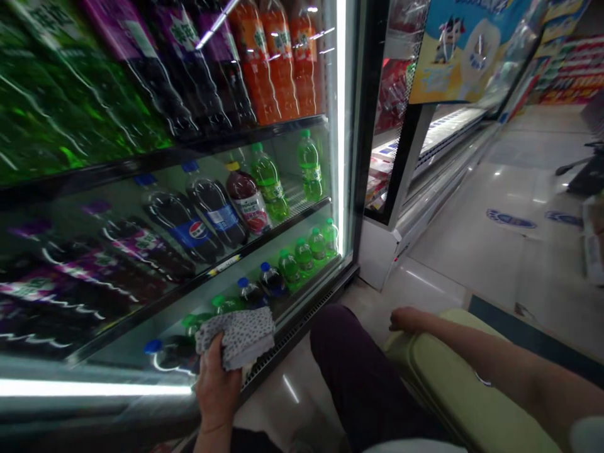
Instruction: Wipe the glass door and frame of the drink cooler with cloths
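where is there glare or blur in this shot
Head view: the upright light strip glares white; head view: the floor shows reflections; head view: the purple-capped bottles at left look smeared, while the cloth in the left hand is clearer.

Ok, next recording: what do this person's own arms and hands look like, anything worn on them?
The left hand and right hand both appear ungloved. The left forearm and right forearm are bare where they show. What looks like a pale sleeve edge shows at the lower right corner. Rings can't be judged.
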`<state>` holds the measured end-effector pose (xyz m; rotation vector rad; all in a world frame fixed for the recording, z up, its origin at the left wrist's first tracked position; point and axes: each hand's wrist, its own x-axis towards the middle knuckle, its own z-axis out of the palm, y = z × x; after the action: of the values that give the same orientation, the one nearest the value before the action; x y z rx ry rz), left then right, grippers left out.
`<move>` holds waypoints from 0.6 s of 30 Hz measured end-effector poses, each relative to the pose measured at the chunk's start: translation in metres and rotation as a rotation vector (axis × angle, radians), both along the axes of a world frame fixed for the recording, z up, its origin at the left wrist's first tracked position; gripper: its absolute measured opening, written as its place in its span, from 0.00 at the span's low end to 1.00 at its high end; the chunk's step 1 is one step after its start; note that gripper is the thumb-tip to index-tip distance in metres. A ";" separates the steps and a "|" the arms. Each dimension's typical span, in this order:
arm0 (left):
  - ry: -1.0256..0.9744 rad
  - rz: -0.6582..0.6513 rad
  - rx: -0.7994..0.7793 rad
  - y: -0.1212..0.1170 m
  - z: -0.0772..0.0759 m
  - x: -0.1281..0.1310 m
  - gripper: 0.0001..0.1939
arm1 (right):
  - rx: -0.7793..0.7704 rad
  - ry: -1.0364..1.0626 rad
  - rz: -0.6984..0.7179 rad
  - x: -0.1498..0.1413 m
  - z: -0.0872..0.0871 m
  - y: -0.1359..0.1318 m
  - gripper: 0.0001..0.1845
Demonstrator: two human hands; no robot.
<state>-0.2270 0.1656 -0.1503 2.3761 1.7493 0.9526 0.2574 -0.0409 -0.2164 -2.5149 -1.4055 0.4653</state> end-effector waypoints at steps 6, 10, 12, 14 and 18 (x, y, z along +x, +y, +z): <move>-0.170 0.058 -0.060 -0.025 0.019 0.012 0.33 | 0.308 0.171 0.101 -0.045 0.033 0.052 0.20; -0.312 -0.159 -0.146 -0.060 0.048 0.051 0.31 | 0.683 0.483 0.276 -0.088 0.101 0.064 0.21; -0.311 -0.311 -0.235 -0.075 0.064 0.074 0.28 | 0.684 0.659 0.465 -0.104 0.133 0.069 0.25; -0.285 -0.438 -0.339 -0.088 0.078 0.093 0.27 | 0.571 0.875 0.665 -0.116 0.153 0.074 0.36; -0.247 -0.575 -0.497 -0.107 0.090 0.115 0.37 | 0.278 1.231 0.855 -0.131 0.154 0.079 0.53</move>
<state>-0.1120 0.0588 -0.0600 2.1207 0.9731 0.6010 0.1268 0.0377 -0.0622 -0.8411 -1.6127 1.4595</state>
